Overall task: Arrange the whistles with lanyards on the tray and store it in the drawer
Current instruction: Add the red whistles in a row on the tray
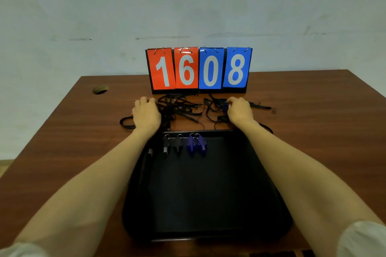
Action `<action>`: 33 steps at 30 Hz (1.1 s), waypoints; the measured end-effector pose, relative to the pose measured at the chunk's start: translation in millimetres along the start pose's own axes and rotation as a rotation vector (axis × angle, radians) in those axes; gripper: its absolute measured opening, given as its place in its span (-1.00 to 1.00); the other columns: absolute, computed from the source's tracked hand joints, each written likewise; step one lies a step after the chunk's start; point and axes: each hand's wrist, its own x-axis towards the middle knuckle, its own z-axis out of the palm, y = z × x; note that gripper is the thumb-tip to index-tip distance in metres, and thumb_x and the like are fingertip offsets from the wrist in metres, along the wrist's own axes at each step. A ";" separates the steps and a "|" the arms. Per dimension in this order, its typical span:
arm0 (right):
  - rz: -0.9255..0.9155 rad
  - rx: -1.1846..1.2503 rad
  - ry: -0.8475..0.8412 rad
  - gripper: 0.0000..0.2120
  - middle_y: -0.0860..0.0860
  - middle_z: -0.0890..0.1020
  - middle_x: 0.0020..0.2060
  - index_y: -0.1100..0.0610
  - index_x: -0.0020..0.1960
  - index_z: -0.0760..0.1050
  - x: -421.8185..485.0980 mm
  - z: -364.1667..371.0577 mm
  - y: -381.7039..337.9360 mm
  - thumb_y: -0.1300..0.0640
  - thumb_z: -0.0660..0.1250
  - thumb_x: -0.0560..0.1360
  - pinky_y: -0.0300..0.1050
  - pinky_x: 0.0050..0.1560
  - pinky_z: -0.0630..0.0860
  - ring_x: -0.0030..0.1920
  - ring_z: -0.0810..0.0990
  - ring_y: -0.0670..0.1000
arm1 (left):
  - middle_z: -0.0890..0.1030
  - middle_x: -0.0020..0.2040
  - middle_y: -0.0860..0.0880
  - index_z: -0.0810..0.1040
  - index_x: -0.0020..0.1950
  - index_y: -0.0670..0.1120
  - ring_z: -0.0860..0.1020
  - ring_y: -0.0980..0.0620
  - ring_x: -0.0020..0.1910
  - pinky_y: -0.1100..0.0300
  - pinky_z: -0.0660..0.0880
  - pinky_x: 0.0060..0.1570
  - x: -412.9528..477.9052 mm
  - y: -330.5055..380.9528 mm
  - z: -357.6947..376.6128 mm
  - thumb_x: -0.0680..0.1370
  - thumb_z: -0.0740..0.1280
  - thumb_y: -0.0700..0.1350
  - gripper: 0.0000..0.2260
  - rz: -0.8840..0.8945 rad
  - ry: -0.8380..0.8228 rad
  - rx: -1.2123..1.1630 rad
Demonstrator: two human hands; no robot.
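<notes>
Whistles (184, 144) lay along the tray's (208, 225) far edge; tangled lanyards (179, 108) trailed onto the worktop (313, 100). Left hand (145, 113) pressed flat, holding nothing clear; right hand (239, 110) pinched a blue whistle (225, 107). Sorting was underway; next, I judged, untangle one.

A plain office-like room: brown wooden desk (292, 110) with cable hole (100, 89), bare pale wall (188, 6).

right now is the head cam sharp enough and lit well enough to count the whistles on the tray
Head view: dim, soft light; the black tray swallows detail, so the dark whistles blur into it while the blue whistles stand out; wide-angle stretch enlarges the forearms; mild glare on the scoreboard.
</notes>
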 end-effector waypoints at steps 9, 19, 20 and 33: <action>0.056 0.001 0.035 -0.76 0.18 0.54 0.07 0.22 0.14 0.41 18.8 14.3 -7.6 0.07 0.21 0.59 -0.01 -0.10 0.45 0.08 0.53 0.20 | 0.42 0.31 -0.23 0.43 0.35 -0.13 0.24 -0.27 0.33 -0.09 0.32 0.25 20.4 -40.4 17.8 0.51 0.11 -0.37 -0.56 -0.084 -0.092 -0.013; -0.050 -0.144 -0.090 -0.73 0.16 0.52 0.13 0.21 0.20 0.43 6.6 14.8 -27.0 0.14 0.31 0.54 0.00 -0.01 0.50 0.12 0.53 0.19 | 0.44 0.21 -0.19 0.46 0.25 -0.12 0.48 -0.29 0.12 -0.10 0.44 0.02 11.4 -42.4 10.1 0.57 0.26 -0.18 -0.75 -0.109 -0.077 -0.068; -0.069 -0.159 -0.063 -0.73 0.18 0.50 0.16 0.22 0.23 0.41 4.7 14.0 -27.4 0.18 0.29 0.55 0.03 0.05 0.50 0.15 0.50 0.21 | 0.43 0.21 -0.18 0.47 0.23 -0.10 0.51 -0.30 0.08 -0.07 0.45 -0.02 8.9 -41.6 7.0 0.56 0.27 -0.18 -0.76 -0.102 -0.067 -0.083; -0.178 -0.250 0.068 -0.72 0.19 0.54 0.11 0.24 0.21 0.38 -43.1 -32.1 -38.2 0.19 0.31 0.54 -0.04 -0.02 0.49 0.10 0.52 0.16 | 0.47 0.17 -0.18 0.50 0.29 -0.12 0.46 -0.23 0.16 -0.05 0.41 0.12 -29.6 -23.3 -41.4 0.54 0.22 -0.28 -0.67 0.018 0.058 -0.098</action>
